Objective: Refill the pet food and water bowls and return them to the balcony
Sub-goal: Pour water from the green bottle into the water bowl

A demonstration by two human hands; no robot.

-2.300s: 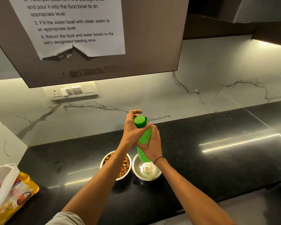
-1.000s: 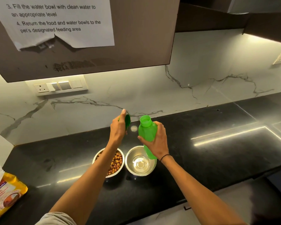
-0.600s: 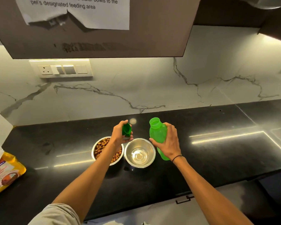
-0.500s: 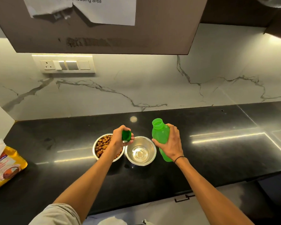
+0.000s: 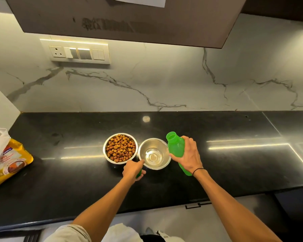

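Left hand (image 5: 133, 170), gripping small green screw cap (image 5: 138, 173), is dropping to black table (image 5: 234, 172); right hand (image 5: 188, 155) is gripping uncapped green plastic bottle (image 5: 176, 146) beside steel water bowl (image 5: 154, 154), w/ pour prob. next.

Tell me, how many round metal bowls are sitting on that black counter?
2. The round steel bowl full of brown kibble sits left; the round steel bowl with a little water is beside it on the right, next to the green plastic bottle. None appear hidden.

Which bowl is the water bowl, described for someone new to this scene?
On the black countertop two steel bowls stand side by side. The water bowl is the right one, beside the green bottle in the right hand. Its shiny bottom shows, while the food bowl holds brown kibble.
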